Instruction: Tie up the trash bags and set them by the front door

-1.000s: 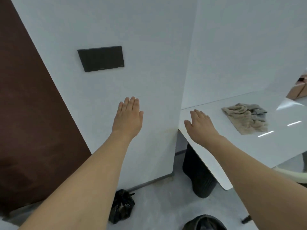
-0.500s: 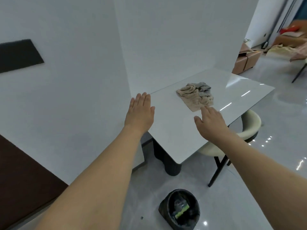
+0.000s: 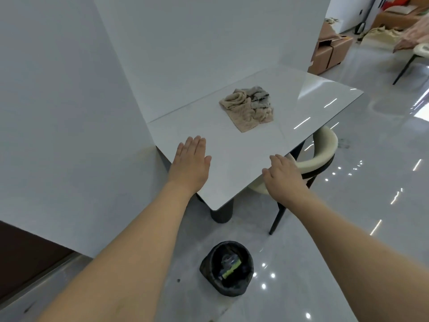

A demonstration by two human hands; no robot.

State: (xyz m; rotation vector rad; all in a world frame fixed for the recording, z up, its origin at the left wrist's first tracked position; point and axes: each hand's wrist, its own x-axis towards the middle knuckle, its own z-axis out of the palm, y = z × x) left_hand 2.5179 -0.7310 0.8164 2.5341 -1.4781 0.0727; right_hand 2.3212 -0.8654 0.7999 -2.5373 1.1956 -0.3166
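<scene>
A small round bin lined with a black trash bag (image 3: 227, 268) stands on the floor below me, its mouth open with some rubbish inside, including a yellow-green item. My left hand (image 3: 190, 165) is held out flat with straight fingers, above the near corner of the white table. My right hand (image 3: 283, 175) is also stretched forward, fingers relaxed and slightly bent, holding nothing. Both hands hover well above the bin and apart from it.
The white table (image 3: 290, 108) stands against a white wall and carries a crumpled beige and grey cloth (image 3: 249, 109). A cream chair (image 3: 321, 156) is tucked under its right side. Cardboard boxes (image 3: 329, 46) and clutter sit at the far right. A dark brown door panel (image 3: 25, 259) is at lower left.
My view has swung right, away from the brown door and the tied black bag on the floor, toward the table. The open bin has come fully into sight. Both hands stay outstretched and empty.
</scene>
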